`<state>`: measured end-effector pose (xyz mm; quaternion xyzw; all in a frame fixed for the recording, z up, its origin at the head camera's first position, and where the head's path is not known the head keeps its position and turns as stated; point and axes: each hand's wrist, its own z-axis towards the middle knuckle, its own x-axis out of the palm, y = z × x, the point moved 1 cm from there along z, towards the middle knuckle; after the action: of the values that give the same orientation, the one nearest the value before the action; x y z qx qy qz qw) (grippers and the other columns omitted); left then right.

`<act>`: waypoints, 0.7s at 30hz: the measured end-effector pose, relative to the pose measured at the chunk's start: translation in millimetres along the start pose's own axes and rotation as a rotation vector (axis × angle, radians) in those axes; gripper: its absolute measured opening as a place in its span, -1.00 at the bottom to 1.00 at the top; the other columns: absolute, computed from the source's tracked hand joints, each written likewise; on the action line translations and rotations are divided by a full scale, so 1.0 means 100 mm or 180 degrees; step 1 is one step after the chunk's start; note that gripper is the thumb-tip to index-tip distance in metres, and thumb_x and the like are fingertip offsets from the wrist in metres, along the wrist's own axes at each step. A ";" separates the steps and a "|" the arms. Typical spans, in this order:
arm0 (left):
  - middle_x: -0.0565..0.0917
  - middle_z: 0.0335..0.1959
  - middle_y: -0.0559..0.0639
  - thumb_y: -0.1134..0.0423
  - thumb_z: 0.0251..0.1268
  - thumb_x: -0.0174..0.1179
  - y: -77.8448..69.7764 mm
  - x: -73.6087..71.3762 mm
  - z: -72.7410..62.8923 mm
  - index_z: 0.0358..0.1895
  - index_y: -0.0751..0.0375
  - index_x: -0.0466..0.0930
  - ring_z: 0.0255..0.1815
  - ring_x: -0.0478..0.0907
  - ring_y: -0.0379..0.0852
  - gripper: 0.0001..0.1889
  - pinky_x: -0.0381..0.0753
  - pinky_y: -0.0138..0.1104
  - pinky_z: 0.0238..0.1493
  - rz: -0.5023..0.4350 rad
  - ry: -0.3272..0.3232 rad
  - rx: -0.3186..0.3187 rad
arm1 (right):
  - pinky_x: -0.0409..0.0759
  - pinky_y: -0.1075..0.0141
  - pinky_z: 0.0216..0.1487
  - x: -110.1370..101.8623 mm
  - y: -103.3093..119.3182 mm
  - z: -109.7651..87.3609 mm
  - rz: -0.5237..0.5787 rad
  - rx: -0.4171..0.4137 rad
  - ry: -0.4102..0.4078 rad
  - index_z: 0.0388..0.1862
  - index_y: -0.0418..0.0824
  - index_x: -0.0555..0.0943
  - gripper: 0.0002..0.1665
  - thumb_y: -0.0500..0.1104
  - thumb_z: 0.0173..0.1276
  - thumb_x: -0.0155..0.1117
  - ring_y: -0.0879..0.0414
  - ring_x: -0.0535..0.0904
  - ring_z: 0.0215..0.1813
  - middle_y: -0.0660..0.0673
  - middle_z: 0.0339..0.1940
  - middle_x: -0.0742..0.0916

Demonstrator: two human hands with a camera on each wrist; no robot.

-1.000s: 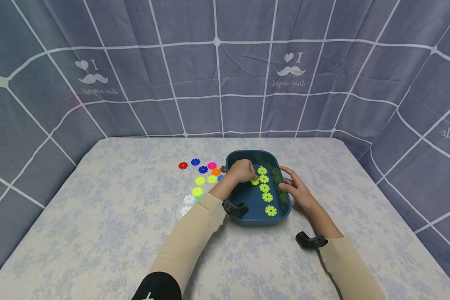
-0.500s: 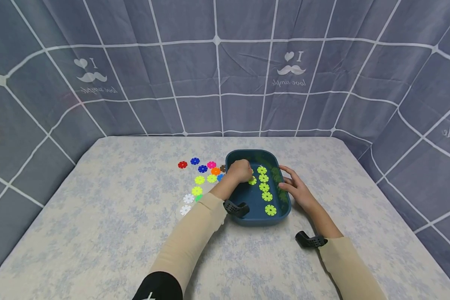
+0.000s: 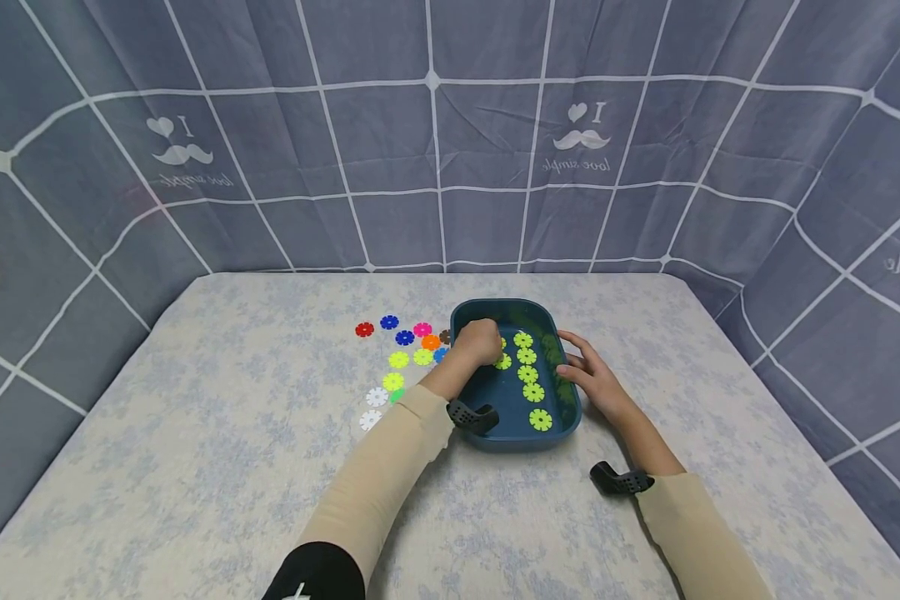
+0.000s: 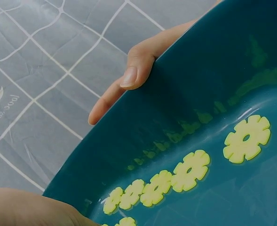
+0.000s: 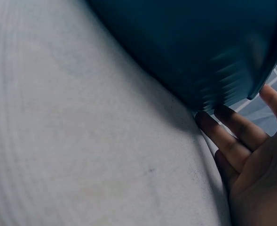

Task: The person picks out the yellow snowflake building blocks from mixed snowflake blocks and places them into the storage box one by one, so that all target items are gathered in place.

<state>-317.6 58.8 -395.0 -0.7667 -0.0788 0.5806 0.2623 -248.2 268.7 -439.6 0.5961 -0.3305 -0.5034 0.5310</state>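
Note:
My left hand point(image 3: 478, 342) reaches into the dark teal tub point(image 3: 517, 437), with curled fingers. Its fingertips are hidden, so any hold cannot be told. Partly covered beside it lie a yellow-green flower-shaped disc point(image 3: 503, 362) and another one above. A column of several such discs point(image 3: 527, 374) lies along the tub floor, also seen as discs point(image 4: 190, 170) in the left wrist view. My right hand point(image 3: 598, 382) holds the tub's right side, its thumb point(image 4: 137, 73) over the rim. In the right wrist view, fingers point(image 5: 227, 146) touch the outer wall low down.
Left of the tub, several loose flower discs lie on the table: red point(image 3: 364, 330), blue point(image 3: 389, 322), pink point(image 3: 422, 330), orange point(image 3: 431, 342), yellow point(image 3: 398, 359), white point(image 3: 377, 397) and green point(image 3: 397, 396). A grey gridded curtain point(image 3: 487, 150) surrounds the table.
My left hand has drawn slightly left inside the tub, and the disc at its fingers has shifted left too, partly behind the hand. The right hand and tub have stayed put.

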 end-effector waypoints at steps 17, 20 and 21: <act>0.53 -0.56 -0.06 0.25 0.26 0.34 0.02 -0.01 -0.06 -0.49 0.16 0.57 -0.52 0.48 -0.15 -0.81 0.51 -0.34 -0.38 -0.0529 -0.0301 0.0176 | 0.19 -0.29 0.29 -0.02 -0.02 0.00 -0.0007 -0.0064 0.0024 0.59 -0.14 -0.04 -0.26 -0.26 0.53 -0.02 -0.35 0.29 0.38 -0.46 0.40 0.35; 0.55 -0.52 -0.06 0.26 0.27 0.33 0.04 -0.02 -0.06 -0.44 0.17 0.59 -0.52 0.48 -0.16 -0.85 0.50 -0.36 -0.41 -0.0716 -0.0416 0.0279 | 0.18 -0.29 0.30 -0.02 -0.02 0.00 -0.0024 -0.0063 0.0022 0.59 -0.14 -0.04 -0.26 -0.25 0.53 -0.01 -0.34 0.26 0.40 -0.46 0.41 0.34; 0.56 -0.51 -0.06 0.26 0.27 0.33 0.04 -0.03 -0.06 -0.42 0.18 0.59 -0.51 0.49 -0.16 -0.86 0.50 -0.36 -0.41 -0.0783 -0.0466 0.0310 | 0.18 -0.29 0.30 -0.02 -0.02 0.00 -0.0030 -0.0061 0.0022 0.59 -0.14 -0.04 -0.25 -0.25 0.53 -0.01 -0.34 0.25 0.41 -0.46 0.41 0.34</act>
<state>-313.6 52.2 -393.4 -0.6933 -0.1628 0.6016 0.3619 -249.1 270.5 -440.9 0.5943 -0.3211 -0.5070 0.5354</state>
